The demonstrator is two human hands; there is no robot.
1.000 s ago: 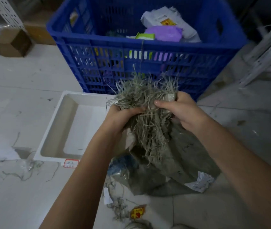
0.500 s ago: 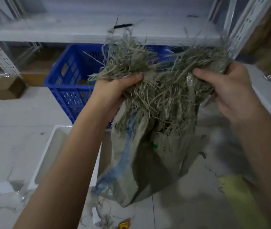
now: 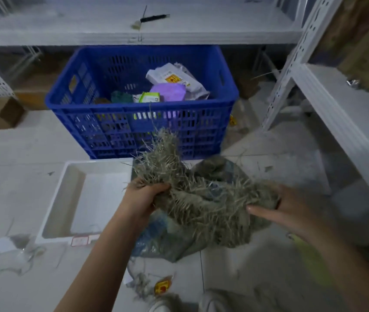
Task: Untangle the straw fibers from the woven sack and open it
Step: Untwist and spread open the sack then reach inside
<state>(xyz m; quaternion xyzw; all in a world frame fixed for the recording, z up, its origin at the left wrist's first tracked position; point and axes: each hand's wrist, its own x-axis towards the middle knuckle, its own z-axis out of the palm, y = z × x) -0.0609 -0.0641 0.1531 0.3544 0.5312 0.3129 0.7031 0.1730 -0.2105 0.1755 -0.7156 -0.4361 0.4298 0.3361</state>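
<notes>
Woven sack [image 3: 210, 212] bunched up, held low over the floor, near side of the blue crate [image 3: 140, 102] and right of the white tray [image 3: 71, 199]. Left hand [image 3: 144, 199] clenched on a tuft of straw fibers [image 3: 163, 163] at the sack's left edge; right hand [image 3: 291, 212] grips the right edge, fingers [image 3: 260, 209] pressed into the frayed cloth. Sack looks light, limp, soft; fibers wiry, matted, likely to snag and shed rather than slide. Mouth not open yet. Best hold is probably the cloth rim under the fringe, one hand each side, not the loose strands, which would just pull out.
</notes>
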